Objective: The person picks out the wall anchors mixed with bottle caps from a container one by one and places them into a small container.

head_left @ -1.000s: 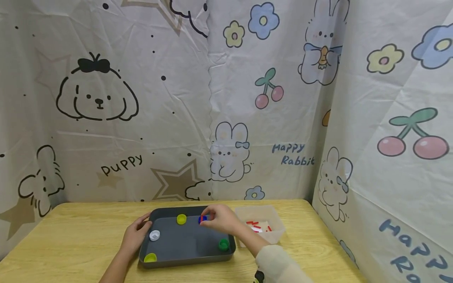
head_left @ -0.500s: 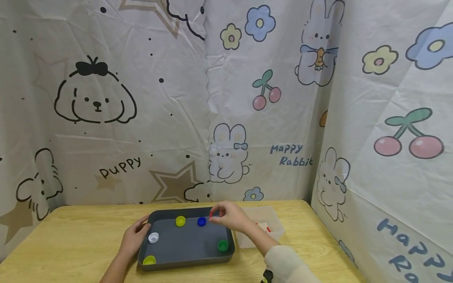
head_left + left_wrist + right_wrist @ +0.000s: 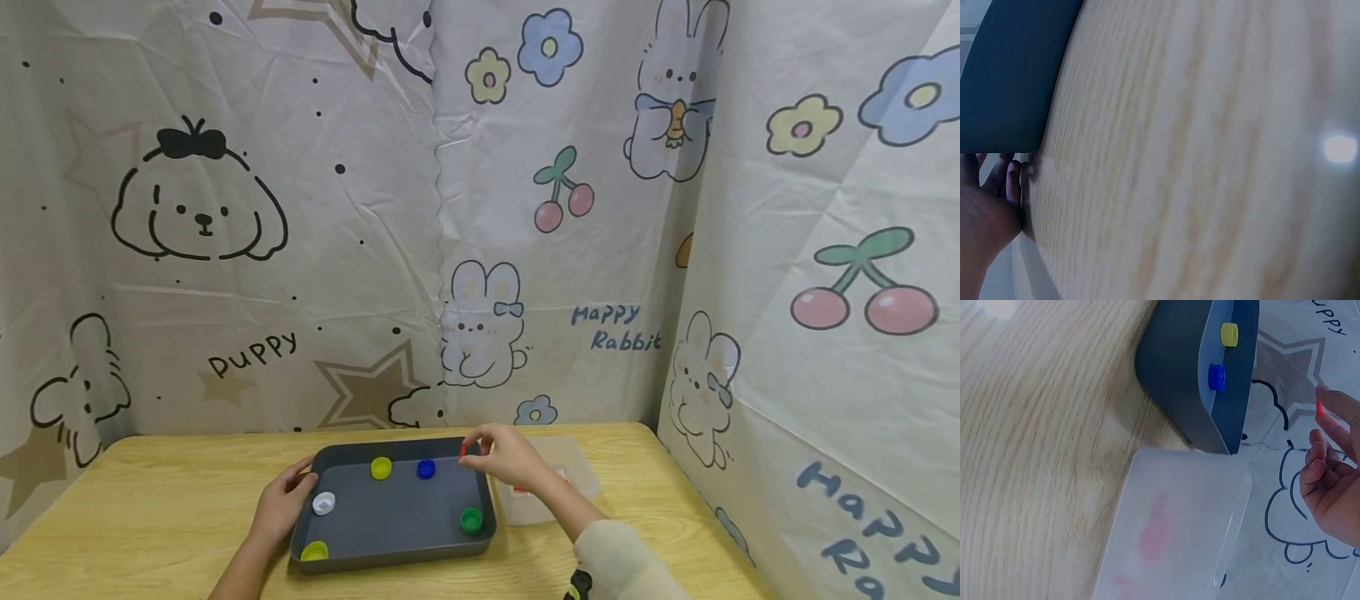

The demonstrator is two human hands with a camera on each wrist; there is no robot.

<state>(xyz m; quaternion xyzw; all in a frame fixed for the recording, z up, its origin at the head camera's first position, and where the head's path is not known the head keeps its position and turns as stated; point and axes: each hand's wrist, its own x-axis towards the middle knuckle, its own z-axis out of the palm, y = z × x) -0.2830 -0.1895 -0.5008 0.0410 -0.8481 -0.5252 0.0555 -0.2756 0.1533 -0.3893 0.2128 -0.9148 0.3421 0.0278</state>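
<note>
A small red stick (image 3: 463,449) is pinched between the thumb and forefinger of my right hand (image 3: 501,457). That hand is over the far right corner of the dark grey tray (image 3: 397,508), and the right wrist view shows the stick (image 3: 1319,403) upright at the fingertips. At the tray's left side, my left hand (image 3: 282,504) grips the rim. Inside the tray lie a blue cap (image 3: 426,469), a yellow cap (image 3: 381,468), a white cap (image 3: 323,503), a green cap (image 3: 471,521) and a second yellow cap (image 3: 315,551). My right forearm partly hides the translucent box.
Right of the tray stands a translucent plastic box (image 3: 525,512) with red pieces (image 3: 519,489) in it. Both rest on a wood-grain table (image 3: 172,500). Printed cloth (image 3: 337,250) hangs behind and to the right.
My right hand has moved right, from over the blue cap to the tray's far right corner, still pinching the red stick. My left hand stays at the rim.
</note>
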